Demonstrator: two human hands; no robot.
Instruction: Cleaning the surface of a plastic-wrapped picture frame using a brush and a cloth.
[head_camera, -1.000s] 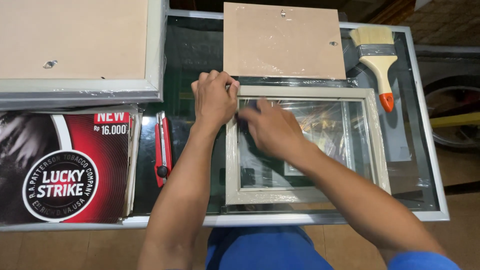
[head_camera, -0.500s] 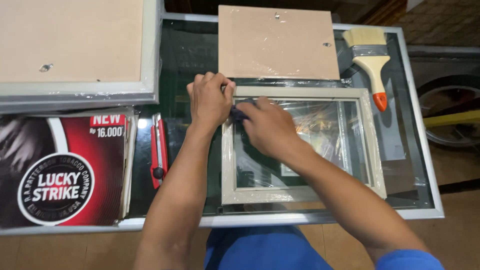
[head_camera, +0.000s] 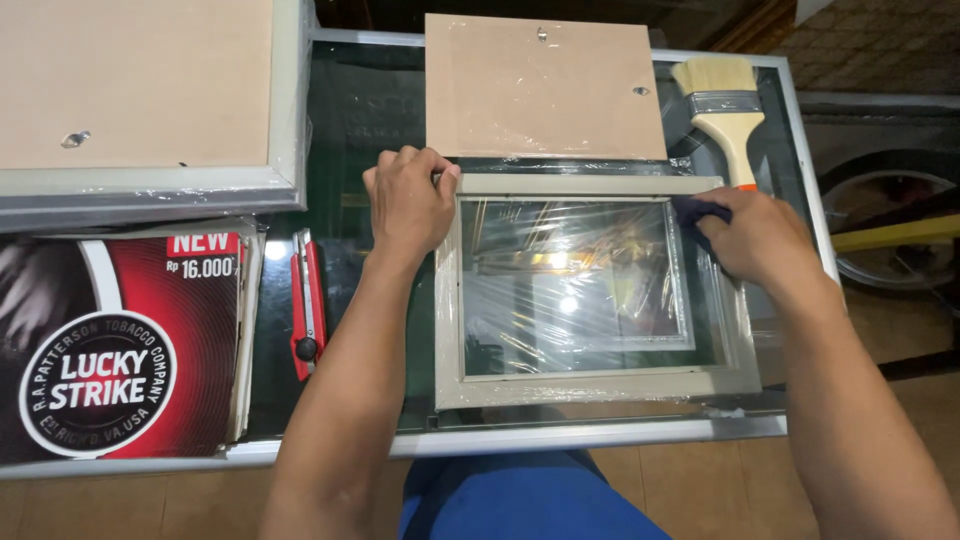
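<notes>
— What sits nearest, under the fingers?

— A pale grey picture frame (head_camera: 590, 385) lying flat on the glass-topped table (head_camera: 600, 436), its glass pane (head_camera: 575, 290) full of reflections. The left hand (head_camera: 408, 200) rests on the frame's top-left corner, fingers together and curled over the edge. The right hand (head_camera: 760, 240) is at the top-right corner, fingers closed on a dark blue cloth (head_camera: 697, 212) pressed against the pane.

— And to the outside of the left fingers?

— A red utility knife (head_camera: 307, 305) on the table, well apart from them; beyond it a red and black printed carton (head_camera: 120, 340).

— Past the fingertips?

— A brown backing board (head_camera: 545, 85) just beyond the frame's top rail. A paintbrush (head_camera: 727, 110) lies just beyond the right fingers. Far left, a larger framed board (head_camera: 140, 90), back upward.
</notes>
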